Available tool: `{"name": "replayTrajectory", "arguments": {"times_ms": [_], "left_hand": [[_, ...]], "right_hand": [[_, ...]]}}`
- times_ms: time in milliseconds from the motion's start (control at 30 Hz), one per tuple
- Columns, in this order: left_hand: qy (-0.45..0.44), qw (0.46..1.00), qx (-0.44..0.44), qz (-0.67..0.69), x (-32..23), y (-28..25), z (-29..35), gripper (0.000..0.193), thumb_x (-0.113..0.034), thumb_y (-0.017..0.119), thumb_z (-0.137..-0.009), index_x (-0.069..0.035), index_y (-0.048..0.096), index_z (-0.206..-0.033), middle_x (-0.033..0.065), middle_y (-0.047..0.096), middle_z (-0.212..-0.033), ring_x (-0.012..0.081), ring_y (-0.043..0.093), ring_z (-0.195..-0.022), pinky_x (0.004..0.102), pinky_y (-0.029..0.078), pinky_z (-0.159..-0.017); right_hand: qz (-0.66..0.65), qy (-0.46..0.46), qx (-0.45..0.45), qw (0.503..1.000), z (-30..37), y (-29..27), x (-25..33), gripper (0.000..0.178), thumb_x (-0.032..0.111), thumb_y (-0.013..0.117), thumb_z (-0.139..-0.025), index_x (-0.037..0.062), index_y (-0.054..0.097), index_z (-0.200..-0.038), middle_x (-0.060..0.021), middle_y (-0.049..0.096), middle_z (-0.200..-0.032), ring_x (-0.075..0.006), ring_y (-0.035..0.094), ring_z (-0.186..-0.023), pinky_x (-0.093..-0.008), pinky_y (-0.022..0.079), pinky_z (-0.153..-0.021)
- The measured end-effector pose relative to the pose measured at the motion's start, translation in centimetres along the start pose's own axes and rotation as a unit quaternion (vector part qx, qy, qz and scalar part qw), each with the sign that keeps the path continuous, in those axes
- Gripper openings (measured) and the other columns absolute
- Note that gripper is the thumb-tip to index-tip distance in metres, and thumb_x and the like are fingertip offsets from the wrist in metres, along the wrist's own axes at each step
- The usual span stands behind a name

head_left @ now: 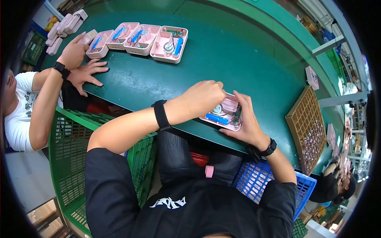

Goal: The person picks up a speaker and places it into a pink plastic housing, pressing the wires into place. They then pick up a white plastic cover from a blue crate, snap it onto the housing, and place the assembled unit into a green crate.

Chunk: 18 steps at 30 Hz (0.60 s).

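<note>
At the near edge of the green table a pink plastic housing [233, 127] lies tilted, with a blue battery cell [217, 119], a round silver part [216, 109], thin wires and a small circuit board inside. My right hand [247, 119] grips it along its right side, thumb at the near edge and fingers at the far one. Over its far left corner my left hand [206, 96] is closed, knuckles up. The fingertips are hidden, so what they hold cannot be made out.
Four similar open housings [170, 44] stand in a row at the far left, beside a co-worker's hands [85, 71]. A divided cardboard tray [307, 131] of small parts lies right. Green [71, 166] and blue crates [254, 178] flank my legs. Pink pieces [65, 27] are piled far left.
</note>
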<state>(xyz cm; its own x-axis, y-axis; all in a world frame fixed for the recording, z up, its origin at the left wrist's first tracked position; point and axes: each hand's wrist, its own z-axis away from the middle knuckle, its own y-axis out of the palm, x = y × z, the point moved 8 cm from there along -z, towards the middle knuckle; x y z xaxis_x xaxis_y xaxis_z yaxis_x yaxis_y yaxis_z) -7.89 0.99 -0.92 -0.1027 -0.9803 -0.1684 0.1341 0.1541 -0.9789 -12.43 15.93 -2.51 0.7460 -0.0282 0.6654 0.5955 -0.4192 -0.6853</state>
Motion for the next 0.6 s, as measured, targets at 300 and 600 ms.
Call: {"name": "replayTrajectory", "arguments": {"times_ms": [300,600], "left_hand": [[0.127,0.948,-0.137,0.256,2.3,-3.1,0.5,0.030,-0.014,0.072,-0.092,-0.001,0.071,-0.119,0.0216,0.073,-0.100,0.0402,0.073,-0.102,0.0501,0.056,-0.090],[0.091,0.961,-0.003,0.261,0.7,0.1,0.2,0.032,-0.015,0.064,-0.101,0.000,0.069,-0.130,0.0233,0.074,-0.119,0.0420,0.071,-0.110,0.0489,0.055,-0.095]], "right_hand": [[0.096,-0.103,-0.022,0.990,0.1,-0.5,2.0,0.119,0.015,0.100,-0.061,0.0065,0.036,-0.162,-0.0251,0.044,-0.152,-0.0455,0.049,-0.140,-0.0531,0.047,-0.116],[0.110,-0.128,-0.033,0.985,0.6,-0.2,2.6,0.108,0.015,0.099,-0.059,0.0139,0.048,-0.155,-0.0246,0.045,-0.150,-0.0489,0.048,-0.139,-0.0613,0.045,-0.117]]}}
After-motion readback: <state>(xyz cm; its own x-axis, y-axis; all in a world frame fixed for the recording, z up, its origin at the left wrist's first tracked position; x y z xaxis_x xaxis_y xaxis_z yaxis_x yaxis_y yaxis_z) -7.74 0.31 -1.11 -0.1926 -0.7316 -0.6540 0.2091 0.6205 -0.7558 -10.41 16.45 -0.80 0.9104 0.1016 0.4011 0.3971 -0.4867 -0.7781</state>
